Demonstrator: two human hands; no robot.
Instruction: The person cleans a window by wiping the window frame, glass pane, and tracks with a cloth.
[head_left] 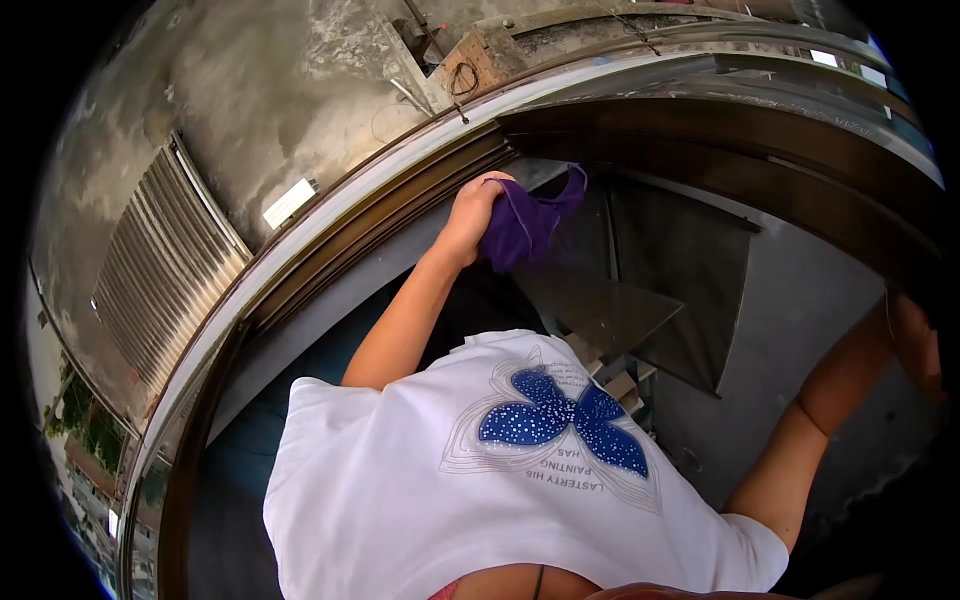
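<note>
My left hand [472,218] is closed on a purple cloth [520,228], which hangs from the fingers beside the brown window frame [380,205]. Part of the cloth sticks up to the right in a loose loop. At the far right, my right hand [912,340] is raised by the dark end of the frame. It is dim and partly cut off by the black image border, so its fingers and anything in them cannot be made out.
Outside the frame are a stained concrete wall [250,90], a corrugated sheet [165,275] and a white box [290,203]. Inside, a dark panel [690,270] and small boxes [622,386] stand below the hands. A grey wall [810,310] lies to the right.
</note>
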